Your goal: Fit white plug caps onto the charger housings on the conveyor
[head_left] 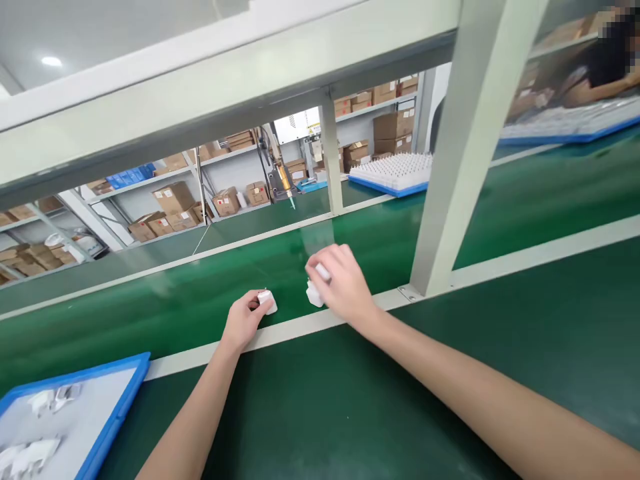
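Over the green conveyor belt, my left hand pinches a small white plastic part between thumb and fingers. To its right, my right hand is closed around a small white piece, which shows between its thumb and fingers. Just below those fingers is another white plastic part with angular sides; whether the right hand touches it I cannot tell. Both forearms reach across the dark green tabletop from the near side.
A blue-rimmed tray with several white parts lies at the lower left. A metal post rises right of my hands, under a long beam. Beyond the belt are a tray of white pieces and a dispensing nozzle. Another person sits far right.
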`<state>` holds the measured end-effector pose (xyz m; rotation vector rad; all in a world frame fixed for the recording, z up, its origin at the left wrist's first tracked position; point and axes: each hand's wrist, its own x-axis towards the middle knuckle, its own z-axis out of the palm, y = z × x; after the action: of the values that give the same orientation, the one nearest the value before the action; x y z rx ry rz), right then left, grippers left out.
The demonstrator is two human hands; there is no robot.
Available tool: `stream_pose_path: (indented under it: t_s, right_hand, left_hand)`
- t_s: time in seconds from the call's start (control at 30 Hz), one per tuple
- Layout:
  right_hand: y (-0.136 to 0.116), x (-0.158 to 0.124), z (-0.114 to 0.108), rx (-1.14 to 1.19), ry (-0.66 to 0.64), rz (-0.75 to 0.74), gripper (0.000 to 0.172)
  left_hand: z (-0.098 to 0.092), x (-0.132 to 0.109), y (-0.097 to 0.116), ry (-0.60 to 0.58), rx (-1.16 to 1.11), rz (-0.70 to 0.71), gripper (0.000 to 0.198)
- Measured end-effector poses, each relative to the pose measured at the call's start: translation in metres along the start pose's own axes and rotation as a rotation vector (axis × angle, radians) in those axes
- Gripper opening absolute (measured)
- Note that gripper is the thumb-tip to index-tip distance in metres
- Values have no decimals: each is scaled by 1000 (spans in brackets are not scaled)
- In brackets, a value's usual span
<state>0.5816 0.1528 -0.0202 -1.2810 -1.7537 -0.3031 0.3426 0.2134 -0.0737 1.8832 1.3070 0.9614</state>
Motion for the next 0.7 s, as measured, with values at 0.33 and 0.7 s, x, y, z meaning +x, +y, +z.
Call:
stream_pose_path:
  t_s: [0.33, 0.7]
  right_hand:
    - [-84, -48, 28, 549, -491, -546, 10]
    - [-78, -53, 44, 428, -531, -547, 34]
  left_hand:
    - [-27, 8, 49, -166, 142, -25, 25]
    - [-311, -180, 44, -10, 682, -261, 31]
